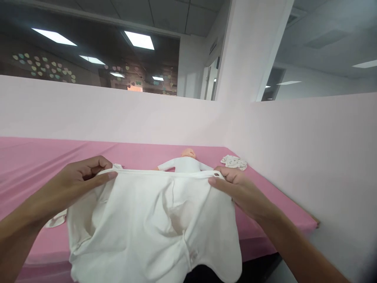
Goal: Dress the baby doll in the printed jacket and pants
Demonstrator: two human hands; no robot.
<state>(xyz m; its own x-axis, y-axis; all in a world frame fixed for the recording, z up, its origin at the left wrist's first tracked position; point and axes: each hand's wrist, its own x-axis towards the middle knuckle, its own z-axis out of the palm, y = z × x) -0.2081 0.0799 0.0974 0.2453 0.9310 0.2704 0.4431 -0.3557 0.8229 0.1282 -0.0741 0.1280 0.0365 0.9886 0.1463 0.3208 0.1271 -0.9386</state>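
A white baby garment (153, 224) hangs stretched between my two hands above the near edge of the pink table (44, 161). My left hand (78, 179) pinches its upper hem at the left. My right hand (235, 186) pinches the same hem at the right. Beyond the garment lies a baby doll (185, 161) in a white top, on its back with its head pointing away; the garment hides its lower body.
A small crumpled patterned cloth (234, 162) lies on the table at the right, near the pale pink partition wall (309, 157). The same partition runs along the table's far side. The table's right corner (315, 224) is close to my right forearm.
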